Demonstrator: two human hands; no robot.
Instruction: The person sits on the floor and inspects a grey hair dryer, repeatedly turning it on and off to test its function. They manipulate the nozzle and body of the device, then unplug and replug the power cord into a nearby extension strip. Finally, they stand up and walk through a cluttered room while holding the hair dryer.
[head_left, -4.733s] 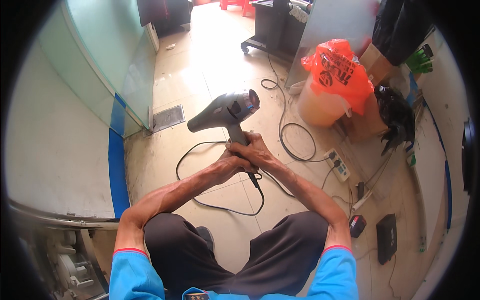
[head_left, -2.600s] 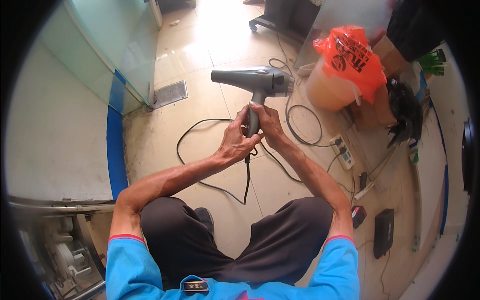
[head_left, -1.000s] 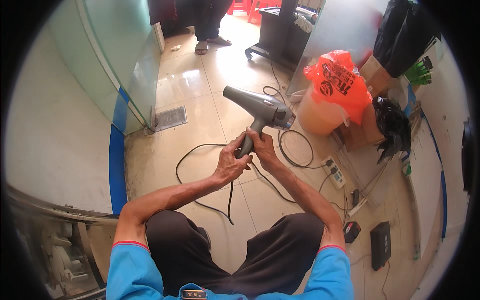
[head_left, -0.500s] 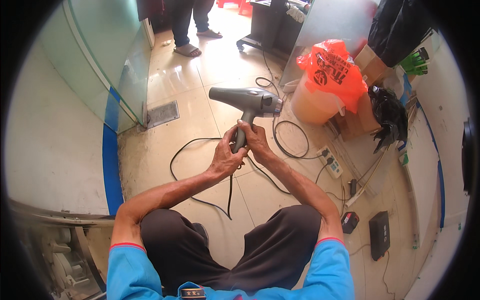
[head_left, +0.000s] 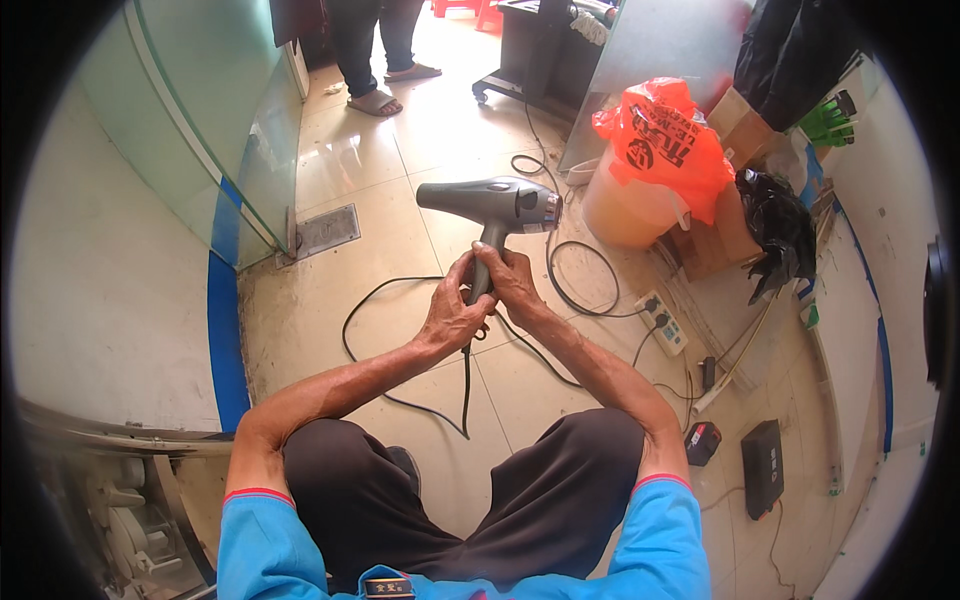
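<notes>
A dark grey hair dryer (head_left: 497, 204) is held up in front of me, its nozzle to the left and its rear end to the right. My left hand (head_left: 456, 308) is closed around the lower part of the handle from the left. From the right, my right hand (head_left: 512, 278) grips the same handle higher up, its thumb lying near the top of the grip. The black power cord (head_left: 466, 385) hangs from the handle's bottom and loops over the floor. My fingers hide much of the handle and any switches on it.
At the right stand a power strip (head_left: 664, 325) with a plug in it, a bucket (head_left: 620, 208) under a red plastic bag (head_left: 665, 140), and a black bag (head_left: 775, 235). A battery pack (head_left: 702, 443) and black box (head_left: 762, 468) lie nearer. Another person's feet (head_left: 375, 103) are beyond.
The hair dryer has tilted slightly, its rear end shifting a little left. Both hands keep their grip. The hanging cord has swung slightly right.
</notes>
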